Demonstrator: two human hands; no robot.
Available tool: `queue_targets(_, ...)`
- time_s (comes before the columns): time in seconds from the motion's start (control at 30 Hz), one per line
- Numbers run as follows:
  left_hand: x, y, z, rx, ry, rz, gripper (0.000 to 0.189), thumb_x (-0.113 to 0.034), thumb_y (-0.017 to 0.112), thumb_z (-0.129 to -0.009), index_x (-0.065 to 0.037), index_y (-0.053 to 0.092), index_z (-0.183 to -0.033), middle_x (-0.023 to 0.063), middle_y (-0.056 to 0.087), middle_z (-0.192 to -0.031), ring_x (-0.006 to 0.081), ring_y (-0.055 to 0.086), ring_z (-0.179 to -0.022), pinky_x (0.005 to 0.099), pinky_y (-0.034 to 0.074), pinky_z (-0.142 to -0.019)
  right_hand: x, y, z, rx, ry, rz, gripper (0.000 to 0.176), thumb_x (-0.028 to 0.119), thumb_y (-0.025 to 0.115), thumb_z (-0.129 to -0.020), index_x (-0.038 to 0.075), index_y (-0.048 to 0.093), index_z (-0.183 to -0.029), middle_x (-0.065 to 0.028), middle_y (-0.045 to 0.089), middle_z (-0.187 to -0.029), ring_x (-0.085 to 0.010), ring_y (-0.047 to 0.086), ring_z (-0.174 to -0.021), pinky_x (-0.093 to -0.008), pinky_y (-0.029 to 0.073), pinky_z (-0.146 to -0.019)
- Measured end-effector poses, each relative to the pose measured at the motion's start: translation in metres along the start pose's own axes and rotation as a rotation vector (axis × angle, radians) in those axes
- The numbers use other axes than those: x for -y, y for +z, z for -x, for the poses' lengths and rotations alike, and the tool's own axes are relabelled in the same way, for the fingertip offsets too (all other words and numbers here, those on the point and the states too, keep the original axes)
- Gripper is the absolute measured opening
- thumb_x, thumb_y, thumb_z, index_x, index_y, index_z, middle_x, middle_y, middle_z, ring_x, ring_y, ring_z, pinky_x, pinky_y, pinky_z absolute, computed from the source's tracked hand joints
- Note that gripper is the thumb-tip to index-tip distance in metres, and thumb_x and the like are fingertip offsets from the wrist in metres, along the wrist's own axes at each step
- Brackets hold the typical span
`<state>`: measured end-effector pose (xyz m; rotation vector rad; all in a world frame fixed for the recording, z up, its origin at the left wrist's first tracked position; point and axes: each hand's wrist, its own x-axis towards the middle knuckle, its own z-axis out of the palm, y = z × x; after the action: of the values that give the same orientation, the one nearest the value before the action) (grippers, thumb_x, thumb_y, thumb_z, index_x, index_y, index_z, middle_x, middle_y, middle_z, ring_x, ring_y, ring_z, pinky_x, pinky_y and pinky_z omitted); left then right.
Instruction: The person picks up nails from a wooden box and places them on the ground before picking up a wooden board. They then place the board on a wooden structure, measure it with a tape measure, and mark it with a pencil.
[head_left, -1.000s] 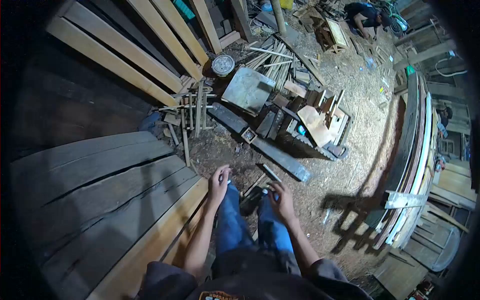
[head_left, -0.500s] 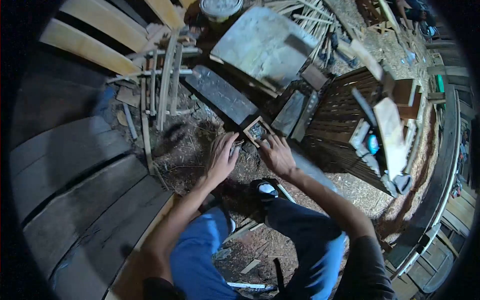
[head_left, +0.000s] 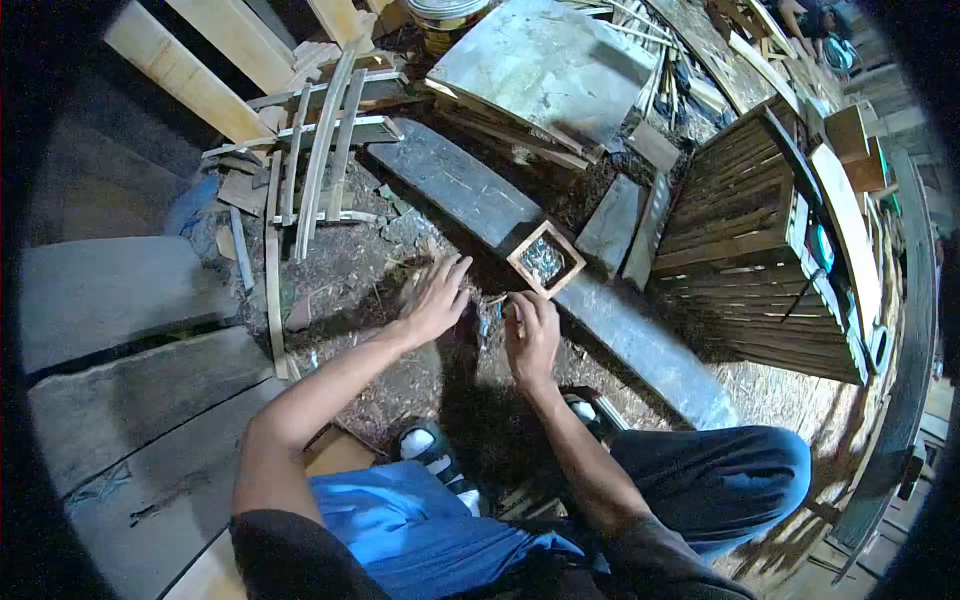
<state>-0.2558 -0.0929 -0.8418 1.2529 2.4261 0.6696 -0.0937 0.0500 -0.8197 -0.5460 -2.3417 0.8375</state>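
Dirt floor (head_left: 345, 275), strewn with scraps, lies under the person's two lowered hands. I see the left hand (head_left: 437, 300) open, its fingers stretched forward just above the ground. Right of it, the right hand (head_left: 532, 340) has its fingers curled downward; whether they grip anything, I can't tell from here. Just beyond that hand's fingertips sits the wooden box (head_left: 568, 280), holding small metal pieces (head_left: 543, 260), on a dark plank (head_left: 450, 190) that slants past both hands. Off to the right hand's right stands a slatted crate (head_left: 722, 220); thin wooden strips (head_left: 325, 160) lie ahead-left of the left hand.
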Motion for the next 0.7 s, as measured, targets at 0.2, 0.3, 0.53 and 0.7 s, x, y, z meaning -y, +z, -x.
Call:
queue_targets(0.2,-0.006,0.046,-0.002,-0.062,-0.048,-0.009,0.068,-0.021,0.055,-0.103,0.000,0.028,-0.162,0.0246,0.037,-0.164,0.0426,0.036,-0.150,0.0549,0.026,-0.126,-0.034,-0.011,0.031,0.081,0.020,0.093,0.036,0.002,0.072,-0.086,0.008,0.067,-0.121,-0.0137,0.067,-0.119,-0.0369,0.064,-0.111,-0.0456,0.053,-0.093)
queue_targets(0.3,0.013,0.072,0.007,-0.146,-0.048,0.088,0.069,-0.014,0.057,-0.100,0.000,0.029,-0.162,0.0267,0.040,-0.161,0.0443,0.039,-0.148,0.0536,0.028,-0.125,-0.041,0.030,0.048,0.288,0.057,0.123,0.048,0.007,0.070,-0.089,0.008,0.060,-0.136,-0.0202,0.059,-0.138,-0.0417,0.056,-0.126,-0.0491,0.050,-0.105)
queue_targets(0.53,0.037,0.063,0.030,-0.204,-0.052,0.120,0.066,-0.006,0.058,-0.097,-0.001,0.036,-0.158,0.0256,0.049,-0.152,0.0433,0.045,-0.141,0.0510,0.034,-0.122,-0.031,0.078,-0.004,0.551,0.039,0.284,0.076,0.004,0.068,-0.085,0.011,0.042,-0.156,-0.0228,0.054,-0.148,-0.0387,0.060,-0.127,-0.0497,0.056,-0.096)
queue_targets(0.7,0.042,0.065,0.019,-0.153,-0.026,0.106,0.064,-0.007,0.058,-0.097,-0.003,0.038,-0.158,0.0238,0.048,-0.154,0.0421,0.045,-0.142,0.0512,0.034,-0.122,-0.051,0.106,-0.011,0.643,0.047,0.391,0.075,0.002,0.066,-0.087,0.012,0.042,-0.157,-0.0196,0.067,-0.127,-0.0370,0.073,-0.104,-0.0509,0.061,-0.084)
